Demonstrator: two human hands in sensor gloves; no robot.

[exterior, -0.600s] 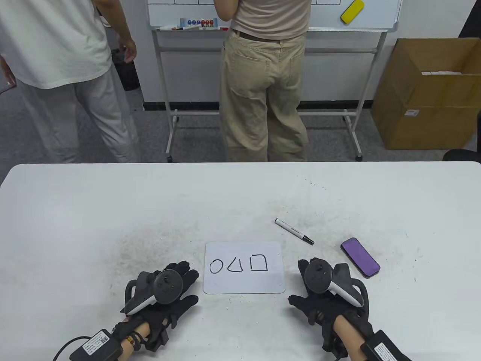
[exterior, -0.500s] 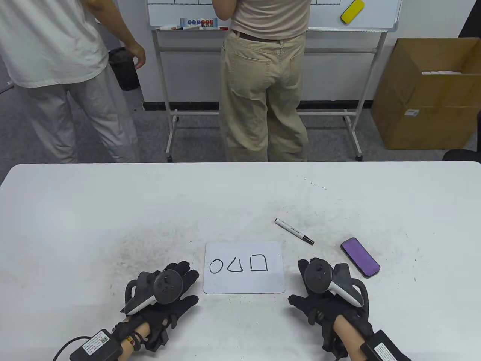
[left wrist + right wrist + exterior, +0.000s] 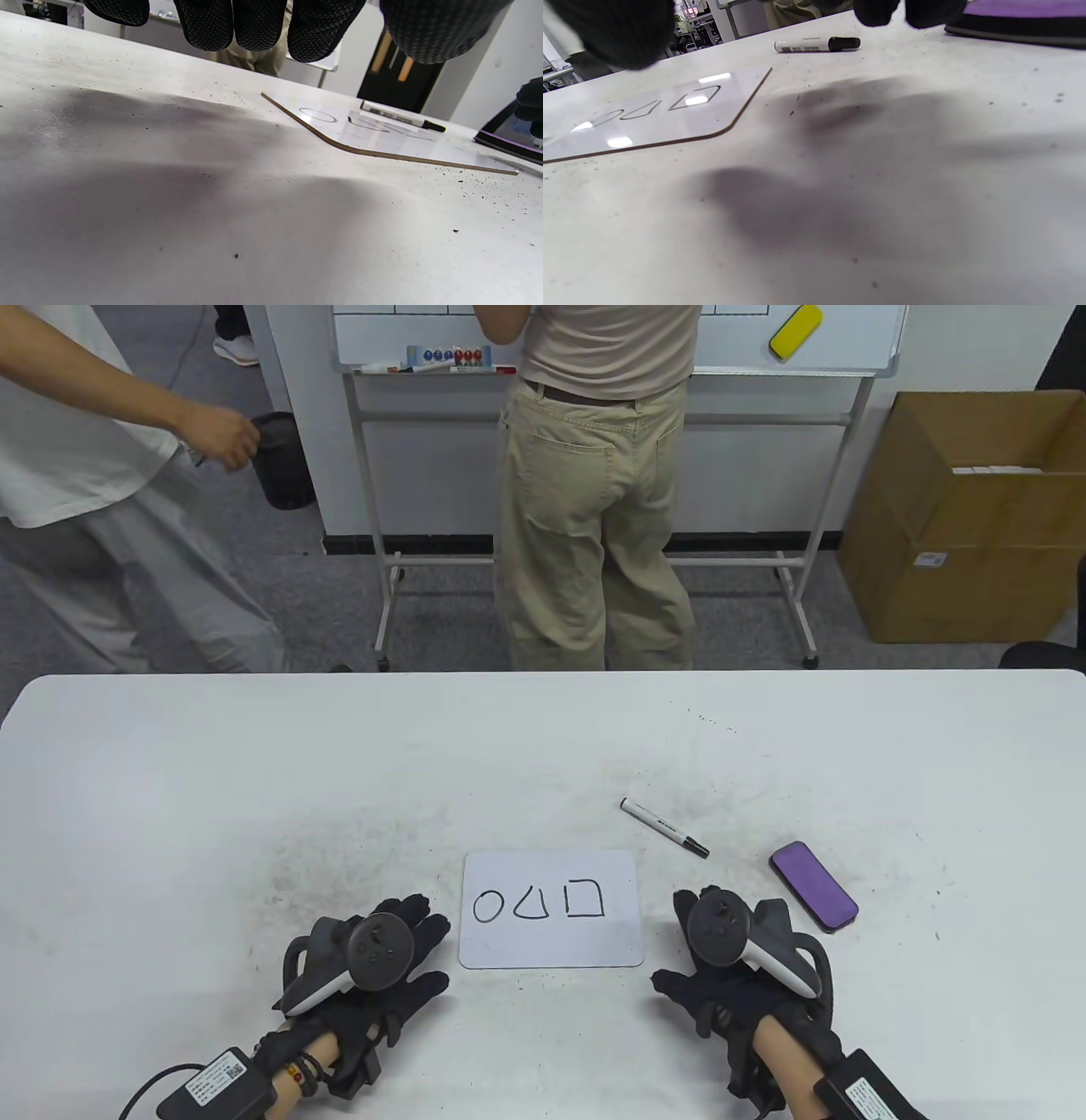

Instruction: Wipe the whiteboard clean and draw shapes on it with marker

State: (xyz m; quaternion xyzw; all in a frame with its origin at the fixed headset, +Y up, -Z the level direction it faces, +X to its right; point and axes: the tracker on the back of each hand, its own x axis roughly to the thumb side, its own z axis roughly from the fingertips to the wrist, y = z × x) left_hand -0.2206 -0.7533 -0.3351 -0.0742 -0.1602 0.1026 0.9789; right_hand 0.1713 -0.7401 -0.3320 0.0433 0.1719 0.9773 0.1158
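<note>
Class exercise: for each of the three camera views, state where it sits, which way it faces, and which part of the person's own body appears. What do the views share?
Table view: above, looking down and across; left hand, right hand flank the whiteboard.
Left wrist view: low over the table, facing the whiteboard; fingertips on top.
Right wrist view: low, facing marker and purple eraser.
All share whiteboard, marker.

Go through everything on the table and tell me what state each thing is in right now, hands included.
small whiteboard: flat on the table, a circle, triangle and square drawn on it, not wiped.
marker: capped, lying beyond the board, untouched.
purple eraser: lying right of the board, untouched.
left hand: open, resting left of the board.
right hand: open, resting right of the board.
</note>
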